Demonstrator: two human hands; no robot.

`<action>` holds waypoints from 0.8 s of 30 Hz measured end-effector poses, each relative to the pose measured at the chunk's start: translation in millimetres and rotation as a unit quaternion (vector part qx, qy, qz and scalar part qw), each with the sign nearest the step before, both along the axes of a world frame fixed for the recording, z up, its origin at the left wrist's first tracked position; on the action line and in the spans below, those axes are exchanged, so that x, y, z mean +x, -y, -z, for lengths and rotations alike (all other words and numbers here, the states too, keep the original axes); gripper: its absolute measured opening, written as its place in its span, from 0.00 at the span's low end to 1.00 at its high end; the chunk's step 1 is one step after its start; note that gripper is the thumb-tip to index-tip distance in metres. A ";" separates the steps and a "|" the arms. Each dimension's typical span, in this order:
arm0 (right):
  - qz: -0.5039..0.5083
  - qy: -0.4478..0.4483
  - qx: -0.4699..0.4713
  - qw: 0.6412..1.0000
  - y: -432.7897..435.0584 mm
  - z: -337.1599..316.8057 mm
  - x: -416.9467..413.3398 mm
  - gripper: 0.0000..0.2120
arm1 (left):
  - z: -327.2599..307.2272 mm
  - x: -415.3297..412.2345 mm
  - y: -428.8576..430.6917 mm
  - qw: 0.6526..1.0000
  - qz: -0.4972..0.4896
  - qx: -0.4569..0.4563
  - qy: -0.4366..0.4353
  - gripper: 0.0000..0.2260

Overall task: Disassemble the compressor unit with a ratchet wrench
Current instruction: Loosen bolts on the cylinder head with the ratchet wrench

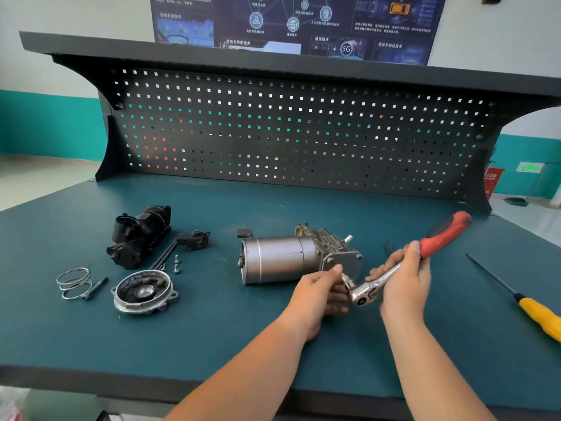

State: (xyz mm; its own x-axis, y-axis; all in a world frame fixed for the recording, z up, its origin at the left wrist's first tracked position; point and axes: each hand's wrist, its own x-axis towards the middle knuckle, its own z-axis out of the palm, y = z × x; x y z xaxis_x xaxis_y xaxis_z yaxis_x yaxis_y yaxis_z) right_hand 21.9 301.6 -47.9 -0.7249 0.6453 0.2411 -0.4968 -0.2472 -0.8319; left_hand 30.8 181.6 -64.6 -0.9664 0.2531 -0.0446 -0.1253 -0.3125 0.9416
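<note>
two grips: pinching socket (346, 281) with left hand (315, 294), gripping ratchet wrench (437, 238) with right hand (405, 278). keep socket square to compressor unit (279, 259), swing short, steady.

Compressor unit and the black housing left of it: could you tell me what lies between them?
In the head view, a small black bracket, long bolts and two loose screws lie between the black housing and the compressor unit.

light: bright, even, daylight-like | shadows: soft and faint on bench top (212, 329) | backlight: glints through pegboard (288, 129) holes | distortion: wide-angle bowing of shelf (273, 59), upper edges | blur: poster (291, 22) text soft
</note>
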 end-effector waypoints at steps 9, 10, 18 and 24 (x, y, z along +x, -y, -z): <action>-0.021 -0.002 -0.108 0.994 2.2 2.6 2.8 0.14 | -1.0 -39.8 15.1 0.684 -0.178 -0.566 -0.425 0.32; -0.028 -0.002 -0.104 0.994 3.5 2.3 3.6 0.14 | -1.1 -44.4 15.8 0.654 -0.161 -0.601 -0.430 0.30; -0.073 -0.061 -0.027 0.995 18.1 2.2 11.8 0.17 | 4.0 -37.8 28.0 0.721 -0.207 -0.459 -0.475 0.17; -0.055 -0.072 -0.020 0.996 23.6 0.4 10.9 0.14 | 1.7 -32.0 27.6 0.767 -0.218 -0.395 -0.457 0.17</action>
State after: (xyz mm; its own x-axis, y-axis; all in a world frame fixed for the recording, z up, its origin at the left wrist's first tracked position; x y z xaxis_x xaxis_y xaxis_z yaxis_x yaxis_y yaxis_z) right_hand 32.8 278.1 -48.3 -0.7511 0.5750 0.3243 -0.5790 -0.3379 -0.7420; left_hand -1.2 154.0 -66.3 -0.6713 0.1401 0.7278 0.6534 0.5755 0.4918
